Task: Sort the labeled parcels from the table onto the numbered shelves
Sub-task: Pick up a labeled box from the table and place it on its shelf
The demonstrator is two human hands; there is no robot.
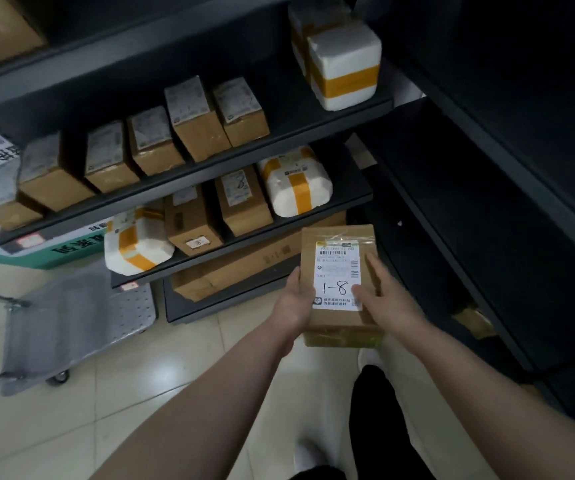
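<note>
Inspector: The box (334,237)?
Clerk: Matt brown cardboard; white paper label (338,271); glossy clear tape across the top.
Inspector: The shelves (209,167)?
Clerk: Dark metal, matt and smooth.
Inspector: The white parcels (344,64)?
Clerk: Foam-like wrap, slightly rough, banded with shiny yellow tape.
Inspector: The floor (175,358) and trolley (81,317)?
Clerk: Glossy pale tiles; perforated grey metal deck.

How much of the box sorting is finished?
Many parcels already sit on the black shelves. The left hand grips a cardboard box marked 1-8, the right hand rests on top. It is not shelved yet. The table is out of view, so what is left cannot be told.
</note>
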